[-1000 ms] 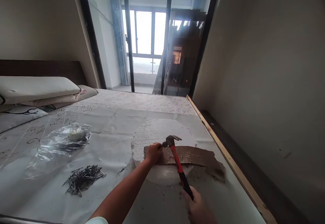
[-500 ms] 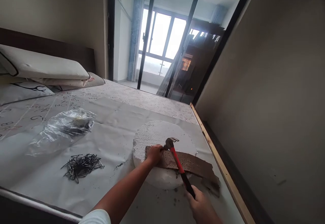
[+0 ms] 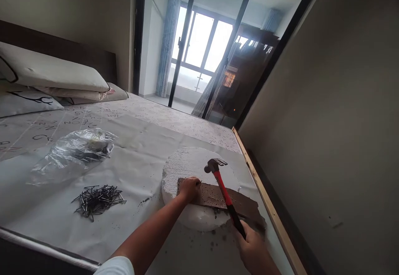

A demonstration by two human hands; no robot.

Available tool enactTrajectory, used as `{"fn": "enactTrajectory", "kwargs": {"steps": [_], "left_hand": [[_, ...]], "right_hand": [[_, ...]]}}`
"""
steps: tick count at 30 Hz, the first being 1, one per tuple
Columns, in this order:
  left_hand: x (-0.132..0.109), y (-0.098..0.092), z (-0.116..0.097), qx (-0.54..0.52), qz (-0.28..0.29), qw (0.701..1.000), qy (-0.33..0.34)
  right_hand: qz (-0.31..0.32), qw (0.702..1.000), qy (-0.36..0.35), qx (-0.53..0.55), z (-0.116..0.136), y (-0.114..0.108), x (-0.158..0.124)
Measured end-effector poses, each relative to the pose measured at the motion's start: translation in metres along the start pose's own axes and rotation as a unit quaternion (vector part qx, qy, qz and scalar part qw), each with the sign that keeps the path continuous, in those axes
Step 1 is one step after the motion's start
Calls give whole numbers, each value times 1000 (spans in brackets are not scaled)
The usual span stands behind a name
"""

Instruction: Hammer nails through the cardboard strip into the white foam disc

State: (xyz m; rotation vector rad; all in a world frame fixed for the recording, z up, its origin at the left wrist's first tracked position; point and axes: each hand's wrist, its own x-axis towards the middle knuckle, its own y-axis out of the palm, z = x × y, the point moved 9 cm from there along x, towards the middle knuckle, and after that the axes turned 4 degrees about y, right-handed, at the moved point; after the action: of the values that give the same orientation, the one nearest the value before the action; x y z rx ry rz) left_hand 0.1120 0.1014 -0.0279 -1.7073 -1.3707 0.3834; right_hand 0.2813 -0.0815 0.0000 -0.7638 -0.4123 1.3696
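My right hand [image 3: 254,246] grips the black lower handle of a claw hammer [image 3: 227,198] with a red upper shaft. The hammer head is raised above a brown strip [image 3: 215,196], apart from it. Small dots or holes mark the strip, which lies across a round white foam disc [image 3: 187,162]. At the strip's left end, my left hand [image 3: 189,189] rests with its fingers pinched together. A thin dark nail pokes out at the fingertips, mostly hidden. To the left lies a loose pile of dark nails [image 3: 98,200].
A clear plastic bag [image 3: 75,152] with dark contents lies behind the nails. Pale sheeting [image 3: 134,171] covers part of the patterned mattress [image 3: 174,115]. A wooden rail [image 3: 268,206] runs along the right side, near the wall. Pillows [image 3: 59,71] are stacked at the far left.
The hammer has lifted away from my left fingertips, moving up and to the right with my right hand. My left hand stays at the strip's left end. The view has shifted slightly.
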Motion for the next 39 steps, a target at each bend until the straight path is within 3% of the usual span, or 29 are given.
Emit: {"fn": "enactTrajectory", "kwargs": {"steps": [6, 12, 14, 18, 21, 27, 31, 34, 36, 39], "left_hand": [[-2, 1, 3, 22, 27, 999, -27], [0, -4, 2, -50, -13, 999, -14], [-1, -21, 3, -114, -71, 991, -12], [-17, -78, 3, -200, -210, 957, -6], [-37, -109, -5, -232, -238, 943, 7], [-105, -136, -4, -267, -263, 926, -42], [-151, -171, 5, -251, -341, 901, -98], [-166, -190, -1, -222, -365, 900, -89], [-165, -190, -9, -204, -345, 914, -66], [-157, -174, -17, -174, -297, 938, -37]], "right_hand": [[46, 999, 0, -14, -1, 12, 1], [-11, 1000, -3, 11, 6, -7, -2], [-5, 1000, 9, 8, 7, -1, 0], [25, 998, 49, -4, -1, 21, 7], [16, 998, 55, 40, -2, 25, 7], [19, 994, -36, 104, 9, 42, -28], [32, 995, -95, 0, 7, 76, -55], [46, 983, -126, -124, 8, 99, -59], [47, 964, -160, -206, 14, 110, -55], [42, 930, -215, -294, 20, 123, -45]]}}
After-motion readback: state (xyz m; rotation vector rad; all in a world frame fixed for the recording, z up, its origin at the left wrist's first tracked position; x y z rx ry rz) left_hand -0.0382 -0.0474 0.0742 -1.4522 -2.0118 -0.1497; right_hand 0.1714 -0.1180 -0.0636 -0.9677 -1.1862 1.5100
